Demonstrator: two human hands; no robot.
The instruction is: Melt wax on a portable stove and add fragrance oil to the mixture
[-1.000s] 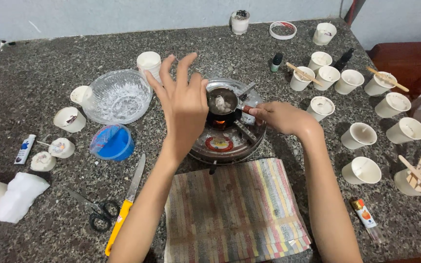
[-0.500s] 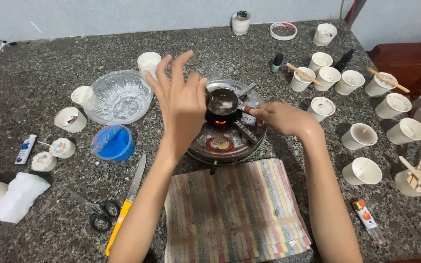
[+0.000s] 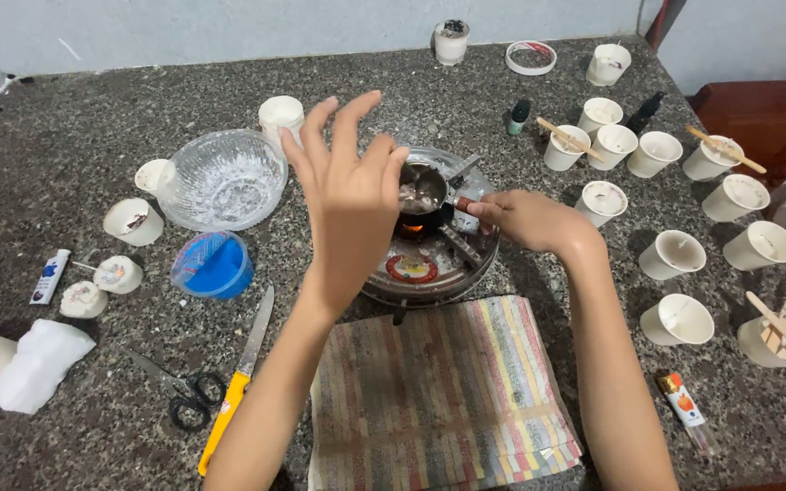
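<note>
My left hand [image 3: 349, 195] is raised with fingers spread, hovering just left of a small dark pot [image 3: 422, 193] and holding nothing. The pot holds pale chunks and sits over a small flame on a round metal burner [image 3: 429, 264]. My right hand [image 3: 520, 218] grips the pot's handle at the right side of the burner. A thin metal tool [image 3: 462, 168] pokes out behind the pot.
On the speckled stone table: a striped cloth [image 3: 438, 391] in front, a clear glass bowl [image 3: 222, 177], a blue lid [image 3: 213, 265], a yellow-handled knife [image 3: 238, 382], scissors [image 3: 179, 395] and several white paper cups [image 3: 675, 255], some with wooden sticks, at right and left. A lighter [image 3: 684, 407] lies near right.
My left hand has lifted slightly and drifted a little left of the pot, fingers still spread. My right hand stays on the pot's handle.
</note>
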